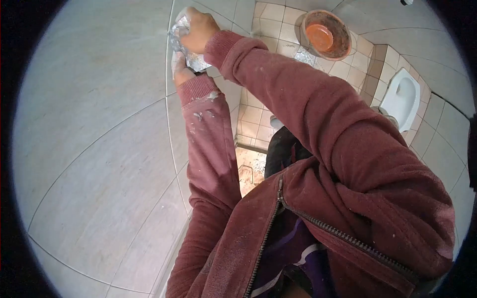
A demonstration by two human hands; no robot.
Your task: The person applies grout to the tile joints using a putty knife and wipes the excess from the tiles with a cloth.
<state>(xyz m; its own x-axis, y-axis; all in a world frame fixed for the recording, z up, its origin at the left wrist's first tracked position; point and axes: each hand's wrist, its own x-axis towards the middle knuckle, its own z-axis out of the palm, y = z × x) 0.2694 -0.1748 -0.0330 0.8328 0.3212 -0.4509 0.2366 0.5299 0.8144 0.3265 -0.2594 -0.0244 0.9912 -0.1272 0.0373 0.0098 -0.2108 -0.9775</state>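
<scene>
A crumpled, silvery-looking plastic bag [196, 60] is between my two hands, close to the grey wall tiles [104, 74] and a vertical joint line. My right hand [201, 32] is closed on the upper part of the bag, its fingers bent towards the wall. Lower down, my left hand [181, 68] grips the bag from below, with pale smears on its fingers. What the bag contains cannot be made out. White residue sticks to my left sleeve [206, 107].
On the tiled floor [271, 25] stands an orange-brown basin [344, 52] with a smaller orange bowl [319, 38] inside. A white squat toilet [401, 102] is set into a raised tiled step at the right. Pale wet-looking marks [304, 56] lie near the basin.
</scene>
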